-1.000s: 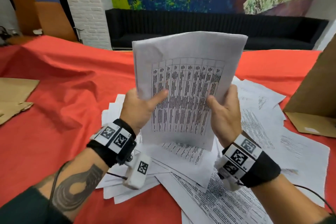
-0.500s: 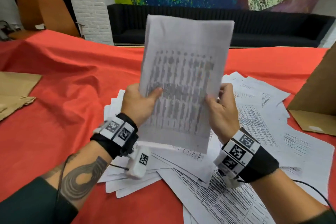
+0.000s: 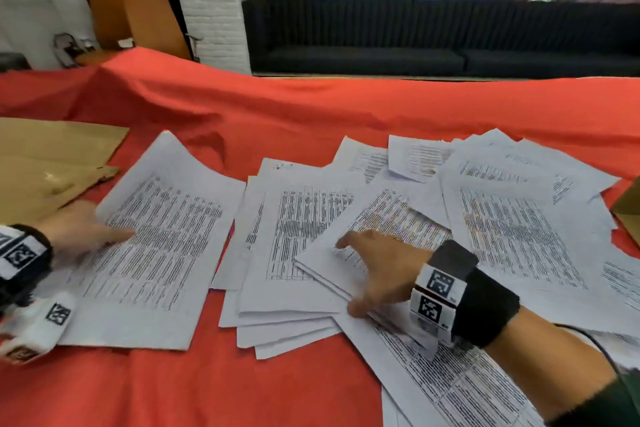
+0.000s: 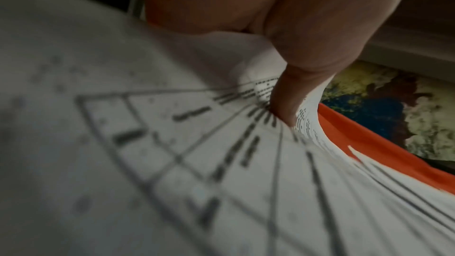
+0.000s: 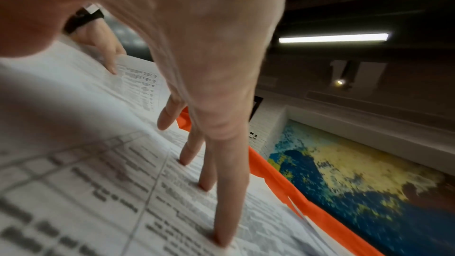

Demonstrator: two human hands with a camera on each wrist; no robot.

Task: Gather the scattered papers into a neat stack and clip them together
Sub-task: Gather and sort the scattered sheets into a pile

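A stack of printed papers (image 3: 152,253) lies on the red cloth (image 3: 277,114) at the left. My left hand (image 3: 104,225) holds its left edge, thumb (image 4: 288,104) pressed on the top sheet and the other fingers hidden under the paper. Many more printed sheets (image 3: 519,236) lie fanned and overlapping from the middle to the right. My right hand (image 3: 360,274) rests on one slanted bundle (image 3: 391,218) of them; its straight fingers (image 5: 221,201) press down on the top page while the thumb sits at the bundle's near edge.
Flat brown cardboard (image 3: 41,163) lies on the cloth beyond my left hand. A cardboard box corner (image 3: 628,208) pokes in at the right edge. Bare red cloth shows in front of and behind the papers. A black sofa (image 3: 415,42) stands past the table.
Both hands held the stack upright in the air before. It now lies flat at the left under my left hand, and my right hand has let go and moved onto the scattered sheets.
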